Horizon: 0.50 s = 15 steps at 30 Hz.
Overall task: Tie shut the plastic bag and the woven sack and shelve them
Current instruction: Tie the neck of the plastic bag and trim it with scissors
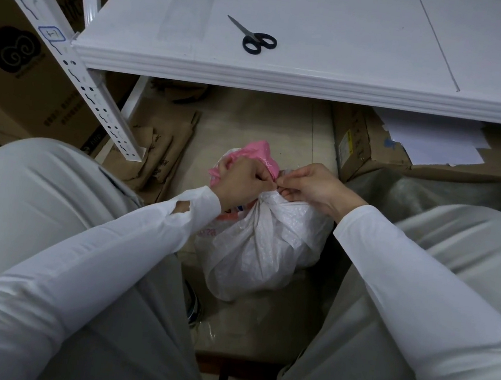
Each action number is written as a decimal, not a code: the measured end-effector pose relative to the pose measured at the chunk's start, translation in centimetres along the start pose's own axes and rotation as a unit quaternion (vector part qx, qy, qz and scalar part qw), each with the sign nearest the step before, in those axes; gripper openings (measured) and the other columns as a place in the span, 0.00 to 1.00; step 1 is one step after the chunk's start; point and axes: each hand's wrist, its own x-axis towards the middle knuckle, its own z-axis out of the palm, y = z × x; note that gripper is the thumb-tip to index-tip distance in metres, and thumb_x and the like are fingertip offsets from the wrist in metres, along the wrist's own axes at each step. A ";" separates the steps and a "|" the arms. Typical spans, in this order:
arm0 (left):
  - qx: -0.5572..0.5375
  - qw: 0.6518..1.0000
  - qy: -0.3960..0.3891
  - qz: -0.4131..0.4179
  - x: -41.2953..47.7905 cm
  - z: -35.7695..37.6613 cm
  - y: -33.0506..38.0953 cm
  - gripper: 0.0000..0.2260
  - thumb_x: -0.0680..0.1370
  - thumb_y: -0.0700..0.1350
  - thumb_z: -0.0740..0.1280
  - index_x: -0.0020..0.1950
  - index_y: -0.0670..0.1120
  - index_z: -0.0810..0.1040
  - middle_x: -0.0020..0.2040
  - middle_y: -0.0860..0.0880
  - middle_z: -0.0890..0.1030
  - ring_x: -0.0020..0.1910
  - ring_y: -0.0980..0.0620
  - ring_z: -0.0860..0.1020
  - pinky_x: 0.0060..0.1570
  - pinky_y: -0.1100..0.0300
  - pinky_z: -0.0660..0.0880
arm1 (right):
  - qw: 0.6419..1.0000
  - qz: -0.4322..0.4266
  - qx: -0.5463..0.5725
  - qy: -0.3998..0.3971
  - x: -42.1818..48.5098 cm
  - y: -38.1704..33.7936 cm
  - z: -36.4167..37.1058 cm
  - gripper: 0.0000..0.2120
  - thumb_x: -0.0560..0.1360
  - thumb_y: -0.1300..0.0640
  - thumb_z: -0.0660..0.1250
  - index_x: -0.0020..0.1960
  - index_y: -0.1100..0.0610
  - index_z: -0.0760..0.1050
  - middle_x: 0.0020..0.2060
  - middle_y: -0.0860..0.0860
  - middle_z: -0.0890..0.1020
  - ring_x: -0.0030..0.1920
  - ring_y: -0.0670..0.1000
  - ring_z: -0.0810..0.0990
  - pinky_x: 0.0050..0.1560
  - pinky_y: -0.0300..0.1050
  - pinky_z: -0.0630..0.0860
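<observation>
Under the white shelf (pixel 287 78), left hand (pixel 240 182) and right hand (pixel 312 186) pinch the white woven sack (pixel 267 254), apparently mid-knot; shelving awaits.

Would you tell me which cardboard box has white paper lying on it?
The right-hand box, beside the woven sack; the left box shows a dark cloud logo instead.

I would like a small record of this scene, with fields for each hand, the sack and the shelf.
left hand: pinches the bunched neck of the white woven sack
right hand: pinches the same neck
sack position: on the floor, between the knees, not shelved
pink plastic: shows just beyond the left hand
white shelf: holds black-handled scissors
</observation>
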 end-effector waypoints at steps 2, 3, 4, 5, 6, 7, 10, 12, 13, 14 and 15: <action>0.012 1.000 0.005 0.004 -0.1 0.1 -0.1 0.06 0.75 0.42 0.70 0.39 0.43 0.83 0.34 0.53 0.80 0.35 0.61 0.74 0.51 0.80 0.58 | 1.000 0.014 0.020 -0.013 0.0 -0.1 -0.2 0.01 0.73 0.67 0.71 0.44 0.64 0.81 0.32 0.54 0.84 0.33 0.48 0.82 0.36 0.36 0.80; 0.017 1.000 0.009 0.006 -0.2 0.1 0.0 0.06 0.75 0.42 0.70 0.40 0.42 0.83 0.35 0.51 0.81 0.35 0.61 0.74 0.48 0.83 0.56 | 0.999 0.022 0.030 -0.020 0.1 -0.1 -0.3 0.01 0.73 0.67 0.70 0.45 0.65 0.81 0.32 0.54 0.84 0.33 0.48 0.82 0.36 0.36 0.80; 0.021 1.000 0.016 0.011 -0.2 0.2 0.0 0.06 0.75 0.42 0.70 0.40 0.42 0.83 0.36 0.50 0.81 0.36 0.60 0.74 0.51 0.81 0.55 | 0.998 0.031 0.040 -0.026 0.1 -0.2 -0.4 0.02 0.74 0.67 0.70 0.45 0.65 0.81 0.33 0.55 0.84 0.34 0.48 0.83 0.36 0.37 0.80; 0.022 0.999 0.024 0.018 -0.1 0.2 0.0 0.07 0.75 0.43 0.70 0.40 0.42 0.84 0.37 0.50 0.82 0.37 0.60 0.75 0.57 0.75 0.55 | 0.998 0.039 0.049 -0.031 0.1 -0.2 -0.5 0.02 0.74 0.67 0.69 0.45 0.66 0.81 0.33 0.55 0.84 0.34 0.49 0.83 0.37 0.37 0.81; 0.025 0.999 0.031 0.026 -0.1 0.3 0.0 0.06 0.75 0.43 0.70 0.40 0.43 0.84 0.39 0.49 0.83 0.38 0.59 0.75 0.60 0.70 0.55 | 0.997 0.045 0.054 -0.033 0.1 -0.2 -0.6 0.02 0.74 0.67 0.69 0.46 0.66 0.81 0.34 0.55 0.84 0.34 0.49 0.84 0.37 0.37 0.81; 0.035 0.998 0.037 0.029 -0.1 0.4 0.1 0.06 0.75 0.44 0.70 0.40 0.43 0.84 0.40 0.50 0.84 0.40 0.59 0.76 0.62 0.68 0.55 | 0.996 0.051 0.058 -0.033 0.1 -0.2 -0.6 0.03 0.74 0.67 0.69 0.46 0.66 0.81 0.35 0.56 0.84 0.35 0.49 0.84 0.38 0.38 0.81; 0.043 0.998 0.025 0.044 0.4 0.7 -0.3 0.06 0.73 0.46 0.71 0.36 0.51 0.83 0.35 0.59 0.82 0.39 0.62 0.76 0.70 0.45 0.57 | 0.995 0.066 0.069 -0.027 0.3 0.0 -0.7 0.07 0.73 0.67 0.71 0.50 0.69 0.80 0.38 0.58 0.84 0.35 0.50 0.84 0.39 0.39 0.82; 0.047 0.997 0.014 0.063 0.5 0.8 -0.8 0.08 0.71 0.48 0.71 0.32 0.56 0.81 0.32 0.64 0.80 0.38 0.62 0.77 0.63 0.35 0.66 | 0.995 0.077 0.065 -0.022 0.5 0.2 -0.7 0.07 0.72 0.67 0.72 0.49 0.68 0.80 0.38 0.58 0.83 0.36 0.50 0.83 0.40 0.39 0.82; 0.052 0.996 0.015 0.068 0.6 0.8 -1.0 0.09 0.70 0.48 0.71 0.30 0.57 0.80 0.32 0.66 0.79 0.38 0.62 0.77 0.61 0.33 0.67 | 0.995 0.081 0.058 -0.022 0.5 0.2 -0.7 0.05 0.72 0.67 0.72 0.48 0.67 0.80 0.37 0.58 0.83 0.36 0.50 0.83 0.39 0.39 0.82; 0.055 0.996 0.020 0.069 0.7 0.8 -1.2 0.11 0.71 0.47 0.71 0.29 0.58 0.79 0.31 0.67 0.78 0.38 0.62 0.77 0.60 0.33 0.67 | 0.995 0.085 0.049 -0.024 0.5 0.1 -0.7 0.04 0.72 0.66 0.72 0.46 0.66 0.81 0.36 0.57 0.83 0.36 0.50 0.82 0.39 0.39 0.82; 0.057 0.996 0.023 0.070 0.7 0.9 -1.3 0.12 0.71 0.46 0.72 0.29 0.58 0.78 0.31 0.67 0.78 0.38 0.62 0.77 0.61 0.33 0.67 | 0.995 0.087 0.042 -0.029 0.4 0.1 -0.7 0.03 0.72 0.66 0.72 0.45 0.65 0.81 0.35 0.57 0.83 0.35 0.49 0.82 0.38 0.38 0.82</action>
